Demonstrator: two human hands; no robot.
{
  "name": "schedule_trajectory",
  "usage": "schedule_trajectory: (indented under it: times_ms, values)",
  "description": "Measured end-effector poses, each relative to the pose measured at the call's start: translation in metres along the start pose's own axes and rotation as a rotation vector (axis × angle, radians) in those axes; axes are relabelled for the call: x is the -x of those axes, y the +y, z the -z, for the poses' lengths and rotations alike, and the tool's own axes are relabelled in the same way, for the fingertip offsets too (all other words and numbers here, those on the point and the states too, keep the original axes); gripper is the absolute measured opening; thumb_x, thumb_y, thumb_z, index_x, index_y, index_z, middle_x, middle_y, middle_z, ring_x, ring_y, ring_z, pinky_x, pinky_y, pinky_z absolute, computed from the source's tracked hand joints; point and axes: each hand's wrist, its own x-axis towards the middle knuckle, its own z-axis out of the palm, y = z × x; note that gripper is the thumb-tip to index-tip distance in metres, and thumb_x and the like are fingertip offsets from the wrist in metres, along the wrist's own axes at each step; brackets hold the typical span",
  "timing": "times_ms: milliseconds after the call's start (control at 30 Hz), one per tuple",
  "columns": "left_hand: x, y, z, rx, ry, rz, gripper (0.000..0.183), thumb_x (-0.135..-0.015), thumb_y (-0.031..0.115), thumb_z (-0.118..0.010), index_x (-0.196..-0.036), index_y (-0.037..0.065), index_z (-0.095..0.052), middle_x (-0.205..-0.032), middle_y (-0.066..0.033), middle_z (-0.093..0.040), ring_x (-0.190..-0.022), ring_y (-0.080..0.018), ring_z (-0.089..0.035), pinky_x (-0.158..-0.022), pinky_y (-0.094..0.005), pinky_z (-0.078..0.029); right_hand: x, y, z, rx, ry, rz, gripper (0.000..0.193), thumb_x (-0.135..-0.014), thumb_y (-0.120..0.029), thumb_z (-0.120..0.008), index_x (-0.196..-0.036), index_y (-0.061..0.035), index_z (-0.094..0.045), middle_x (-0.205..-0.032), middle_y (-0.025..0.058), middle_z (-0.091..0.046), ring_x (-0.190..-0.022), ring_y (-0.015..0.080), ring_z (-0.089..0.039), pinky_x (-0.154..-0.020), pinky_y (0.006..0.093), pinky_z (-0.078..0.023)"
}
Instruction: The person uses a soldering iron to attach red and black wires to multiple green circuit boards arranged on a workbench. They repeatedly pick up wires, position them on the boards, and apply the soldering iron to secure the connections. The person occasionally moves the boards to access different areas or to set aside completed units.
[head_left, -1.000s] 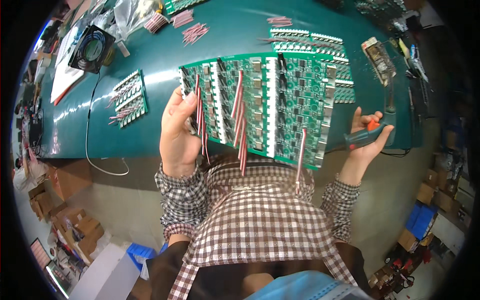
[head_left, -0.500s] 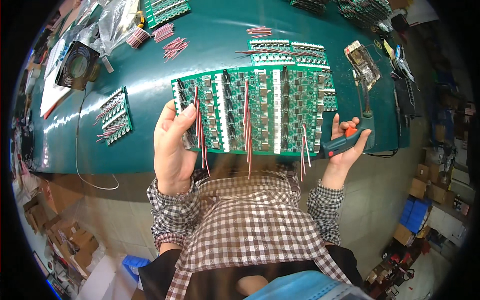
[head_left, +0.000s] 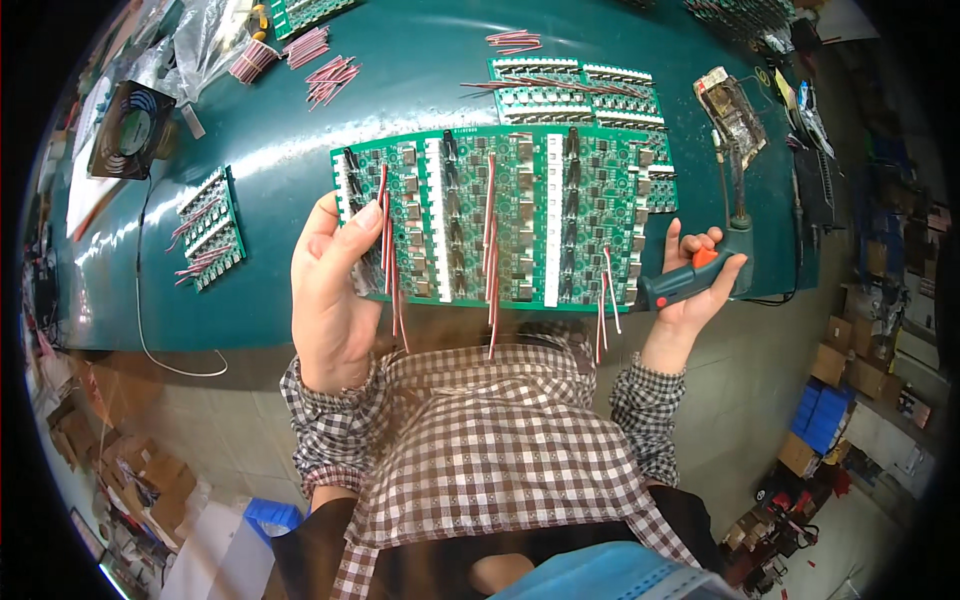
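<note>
My left hand (head_left: 335,295) grips the left end of a wide green circuit board panel (head_left: 510,225), thumb on top, the other fingers mostly hidden behind it. The panel is held up at the table's near edge. Red and white wires (head_left: 387,235) lie on it in a few groups, their ends hanging past its lower edge. In my right hand (head_left: 682,318) is a dark green soldering gun (head_left: 678,288) with an orange trigger. Its front end points left, to the panel's lower right corner; whether the two touch I cannot tell.
Behind the panel lie more boards (head_left: 575,90) with wires across them. A small wired board (head_left: 212,232) and a black fan (head_left: 130,130) are at left. Loose wire bundles (head_left: 332,80) sit farther back. At right is a grimy metal tray (head_left: 732,110) near a cable.
The view has shifted a little, so the table things appear farther left and higher. My left hand and the panel's left end have moved slightly left; both grips are the same.
</note>
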Motion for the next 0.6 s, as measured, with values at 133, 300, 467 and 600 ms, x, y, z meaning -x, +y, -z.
schedule_trajectory:
  times_ms: [133, 300, 467, 600]
  values:
    - [-0.0009, -0.0012, 0.0057, -0.031, -0.025, -0.001, 0.028, -0.092, 0.009, -0.055, -0.118, -0.002, -0.053, -0.111, -0.0101, -0.064, -0.096, -0.0142, -0.064, -0.083, -0.0285, -0.053, -0.0003, 0.0013, -0.0008, 0.012, 0.034, 0.007, 0.044, -0.089, -0.044, -0.063, -0.104, -0.0050, -0.051, -0.084, 0.0038, -0.060, -0.082, 0.0178, -0.060, -0.104, 0.0482, -0.042]
    - [-0.0027, -0.0006, -0.0007, 0.021, 0.029, 0.029, 0.026, -0.089, 0.005, -0.061, -0.113, -0.002, -0.054, -0.101, -0.0086, -0.066, -0.086, -0.0120, -0.064, -0.079, -0.0269, -0.053, -0.0008, 0.0007, 0.0010, 0.019, 0.032, 0.007, 0.044, -0.089, -0.044, -0.064, -0.104, -0.0051, -0.051, -0.084, 0.0040, -0.061, -0.083, 0.0182, -0.061, -0.104, 0.0482, -0.042]
    - [-0.0042, -0.0015, -0.0019, 0.029, 0.026, 0.031, 0.026, -0.089, 0.005, -0.061, -0.113, -0.002, -0.053, -0.102, -0.0091, -0.066, -0.087, -0.0122, -0.064, -0.079, -0.0272, -0.053, -0.0012, 0.0003, -0.0008, 0.031, 0.044, 0.012, 0.044, -0.089, -0.045, -0.064, -0.105, -0.0053, -0.051, -0.085, 0.0039, -0.061, -0.083, 0.0183, -0.061, -0.104, 0.0481, -0.042]
    - [-0.0056, -0.0042, 0.0030, 0.017, 0.031, 0.034, 0.027, -0.089, 0.006, -0.062, -0.113, -0.002, -0.054, -0.102, -0.0095, -0.066, -0.087, -0.0126, -0.064, -0.079, -0.0270, -0.053, -0.0016, 0.0010, 0.0004, 0.039, 0.049, 0.018, 0.045, -0.088, -0.045, -0.064, -0.105, -0.0054, -0.051, -0.085, 0.0040, -0.060, -0.082, 0.0183, -0.061, -0.104, 0.0484, -0.042]
